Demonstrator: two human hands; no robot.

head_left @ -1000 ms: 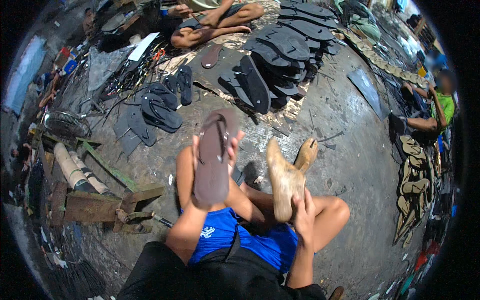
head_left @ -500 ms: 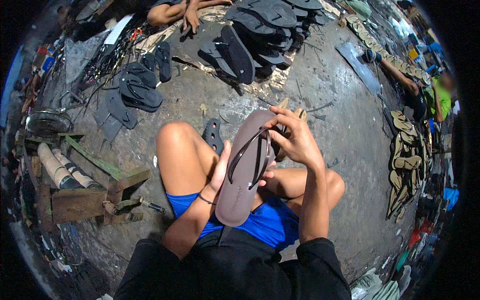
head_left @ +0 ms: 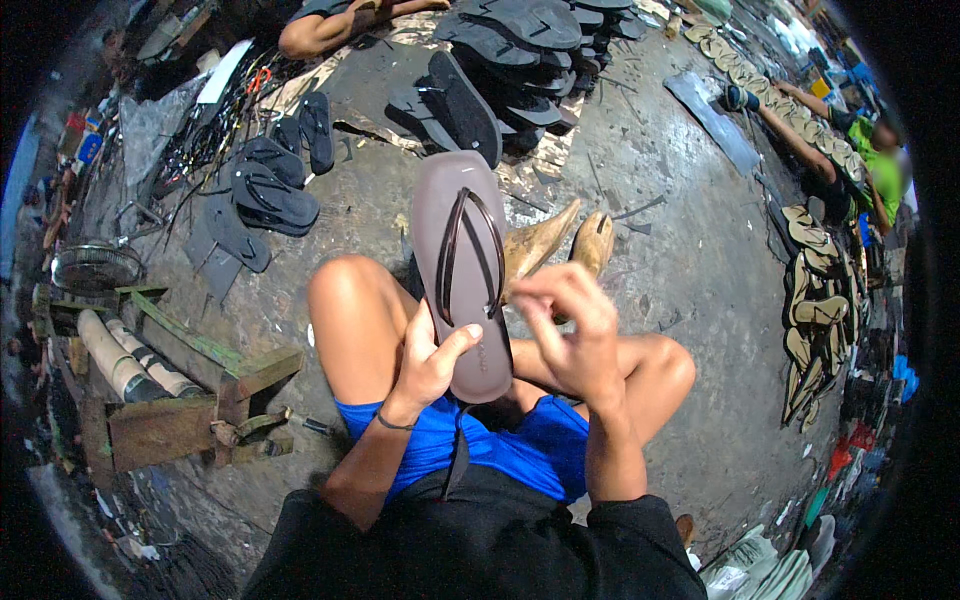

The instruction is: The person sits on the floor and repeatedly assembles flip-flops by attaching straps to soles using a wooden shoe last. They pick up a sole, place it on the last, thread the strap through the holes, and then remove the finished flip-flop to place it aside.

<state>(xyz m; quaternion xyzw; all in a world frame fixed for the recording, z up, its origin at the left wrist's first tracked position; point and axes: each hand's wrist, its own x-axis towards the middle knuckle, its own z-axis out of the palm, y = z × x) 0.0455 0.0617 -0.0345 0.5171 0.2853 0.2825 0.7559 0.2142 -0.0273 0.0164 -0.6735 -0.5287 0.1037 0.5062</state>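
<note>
Scuffed, faintly shiny grey floor, rough wooden frame at left, caged fan beyond

Brown sandal — in left fingers, lasts (wooden)

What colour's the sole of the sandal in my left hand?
The sole is purplish brown, clearest in the head view.
</note>
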